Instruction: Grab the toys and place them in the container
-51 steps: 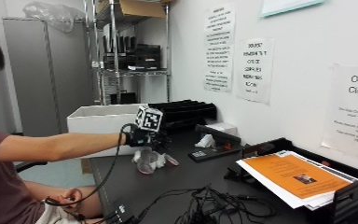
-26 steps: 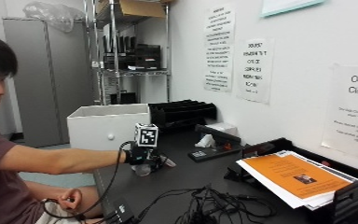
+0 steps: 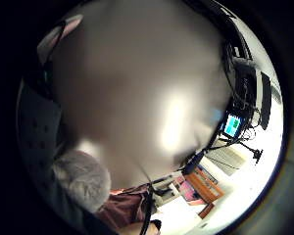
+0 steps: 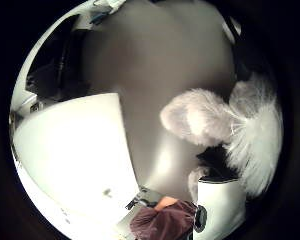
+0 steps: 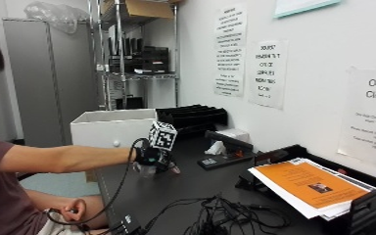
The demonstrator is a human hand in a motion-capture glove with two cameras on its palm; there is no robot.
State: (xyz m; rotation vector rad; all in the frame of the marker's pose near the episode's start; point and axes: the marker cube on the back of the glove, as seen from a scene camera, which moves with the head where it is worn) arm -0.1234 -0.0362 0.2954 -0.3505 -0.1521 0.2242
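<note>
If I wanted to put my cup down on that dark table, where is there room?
Bare tabletop lies between the gloved right hand, the black tissue holder and the tangle of black cables. It is crowded along the wall: black slotted trays, the stack of papers with an orange cover. The white box container fills the far end.

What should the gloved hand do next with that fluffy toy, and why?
Probably lift and carry it toward the white box. The black-gloved right hand is low at the dark table with the fluffy white toy against its palm, and the box stands just behind.
</note>
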